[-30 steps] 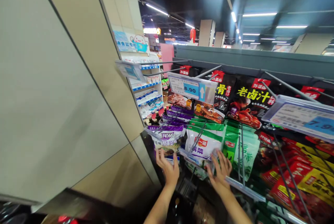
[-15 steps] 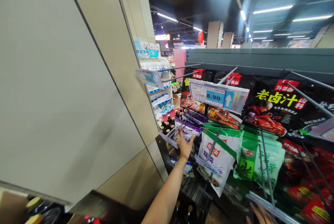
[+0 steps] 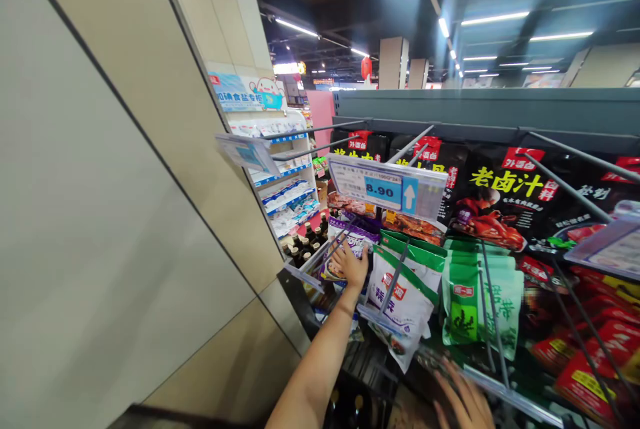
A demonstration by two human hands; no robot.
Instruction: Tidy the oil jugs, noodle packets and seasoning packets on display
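My left hand reaches forward, fingers spread against the front of a purple-and-white packet hanging on a prong hook. Part of the packet is hidden behind the fingers. Lower right, my right hand has its fingers stretched apart and holds nothing; it is beside a clear label strip at the hook ends. Between the hands hang white-and-green packets, and right of these, green packets.
Black sauce packets hang on the upper hooks behind a price tag marked 8.90. Metal prongs stick out towards me. A tiled pillar stands close on the left. Dark bottles and a white shelf rack lie beyond. Red packets hang lower right.
My view has shifted, so the shelf sits further left. My right hand has come further into view, fingers spread. My left hand stays at the purple-and-white packet, now more over its front.
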